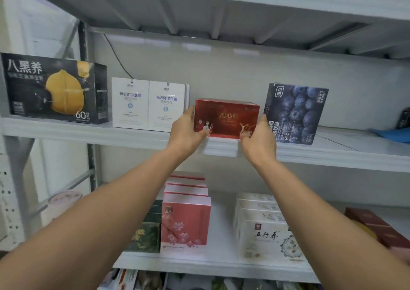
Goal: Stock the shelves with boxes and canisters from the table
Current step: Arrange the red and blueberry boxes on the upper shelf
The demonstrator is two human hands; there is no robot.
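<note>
A shiny red box (226,117) with gold lettering and a deer drawing sits at the front of the white middle shelf (88,133). My left hand (186,134) grips its left end and my right hand (258,139) grips its right end, thumbs on the front face. The box stands between two white boxes (148,105) on its left and a dark blueberry box (295,114) on its right. The table is out of view.
A large black box with a yellow shape (55,90) stands at the shelf's far left. The lower shelf (221,265) holds pink flowered boxes (185,223), dark green boxes (146,236), white boxes (266,234) and maroon boxes (372,225). Another shelf hangs close overhead.
</note>
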